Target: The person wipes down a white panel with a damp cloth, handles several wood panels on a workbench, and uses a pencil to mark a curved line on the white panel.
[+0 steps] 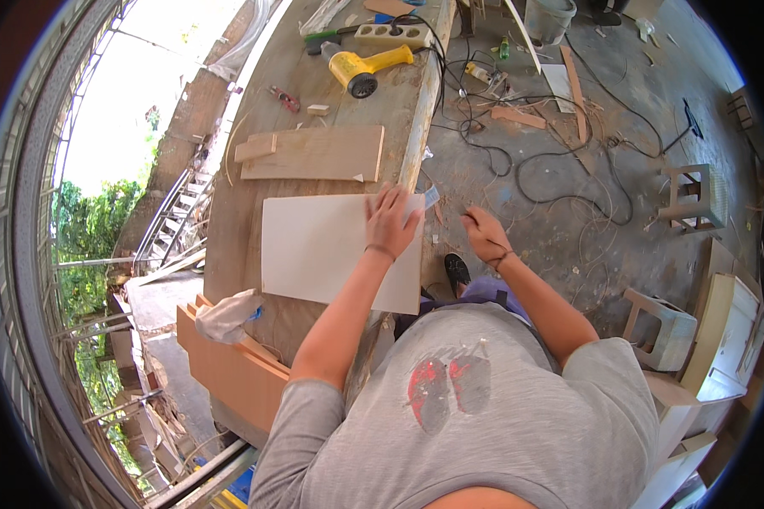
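Observation:
A white rectangular board [323,250] lies flat on the wooden workbench [229,212], its right end reaching the bench's edge. My left hand [388,222] rests on the board near its far right corner, fingers stretched out. Just past that corner shows a small pale-blue flat piece [433,197], too small to name. Off the board's right edge, above the floor, my right hand [486,237] is closed with the thumb pointing toward the bench. Whatever its fingers hold, if anything, is hidden.
Beyond the board lie brown wood panels [314,153], a yellow heat gun [365,68] and a power strip [393,35]. Orange-brown panels [229,365] with a cloth glove [229,318] are near left. Cables [560,199], wood scraps and stools [696,199] stand or lie rightward on the floor.

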{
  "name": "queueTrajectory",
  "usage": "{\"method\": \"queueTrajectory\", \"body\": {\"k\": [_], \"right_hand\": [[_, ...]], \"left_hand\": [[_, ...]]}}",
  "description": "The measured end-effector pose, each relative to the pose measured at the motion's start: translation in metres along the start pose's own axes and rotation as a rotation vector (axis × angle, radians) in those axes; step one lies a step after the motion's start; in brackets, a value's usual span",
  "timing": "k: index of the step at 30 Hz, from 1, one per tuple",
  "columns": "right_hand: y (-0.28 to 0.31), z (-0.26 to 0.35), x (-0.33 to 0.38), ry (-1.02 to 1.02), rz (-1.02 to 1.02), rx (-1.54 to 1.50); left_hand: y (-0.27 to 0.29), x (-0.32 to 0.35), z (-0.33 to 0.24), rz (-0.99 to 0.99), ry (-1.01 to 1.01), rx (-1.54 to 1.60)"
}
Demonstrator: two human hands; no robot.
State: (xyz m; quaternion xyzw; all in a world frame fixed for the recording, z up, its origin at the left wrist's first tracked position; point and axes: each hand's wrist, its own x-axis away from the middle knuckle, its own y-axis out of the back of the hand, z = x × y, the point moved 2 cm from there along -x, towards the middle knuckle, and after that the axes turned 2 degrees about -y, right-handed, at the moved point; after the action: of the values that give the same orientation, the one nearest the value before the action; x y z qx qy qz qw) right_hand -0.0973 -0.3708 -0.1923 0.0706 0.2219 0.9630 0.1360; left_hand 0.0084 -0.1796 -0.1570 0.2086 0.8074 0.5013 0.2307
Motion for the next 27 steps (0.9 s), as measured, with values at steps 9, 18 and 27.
{"method": "queueTrajectory", "body": {"k": [9,18,27], "right_hand": [[0.048,-0.014,0.046,-0.325,-0.006,-0.021],[0.035,-0.031,0.032,-0.441,-0.008,-0.396],[0.027,-0.015,0.02,-0.649,0.199,-0.715]], "left_hand": [[-0.03,-0.041,0.001,0.155,0.22,0.125],[-0.015,-0.045,0.006,0.235,0.156,0.239],[-0.002,0.081,-0.047,0.428,-0.324,-0.177]]}}
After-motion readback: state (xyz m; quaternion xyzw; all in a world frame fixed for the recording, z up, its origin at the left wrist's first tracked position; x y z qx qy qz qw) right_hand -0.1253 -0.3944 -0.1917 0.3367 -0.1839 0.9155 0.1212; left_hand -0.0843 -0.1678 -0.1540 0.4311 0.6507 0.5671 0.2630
